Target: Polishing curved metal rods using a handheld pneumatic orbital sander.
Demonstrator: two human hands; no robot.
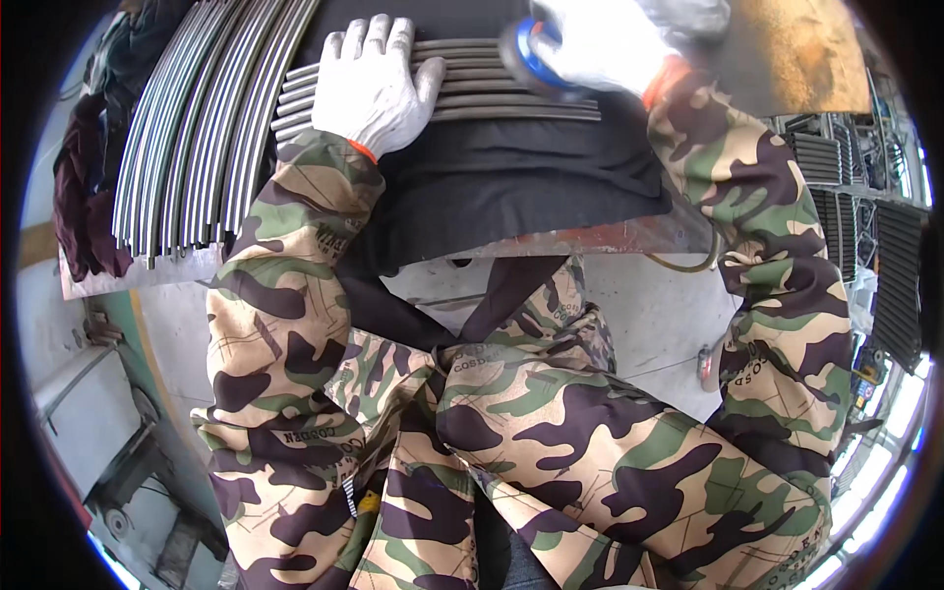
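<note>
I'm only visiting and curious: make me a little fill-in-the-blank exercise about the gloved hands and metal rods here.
1. The spread white-gloved hand lying on the slim grey metal rods is the person's ____ one.
2. The white-gloved right hand grips a blurred round object coloured ____.
3. Beneath those rods lies a wrinkled cloth coloured ____.

Missing words: left; blue; black.

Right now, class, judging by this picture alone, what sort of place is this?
Likely a metal workshop: shiny metal rods lie in rows at left, the white-gloved left hand rests on more rods, and racked dark bars sit at right.
</note>
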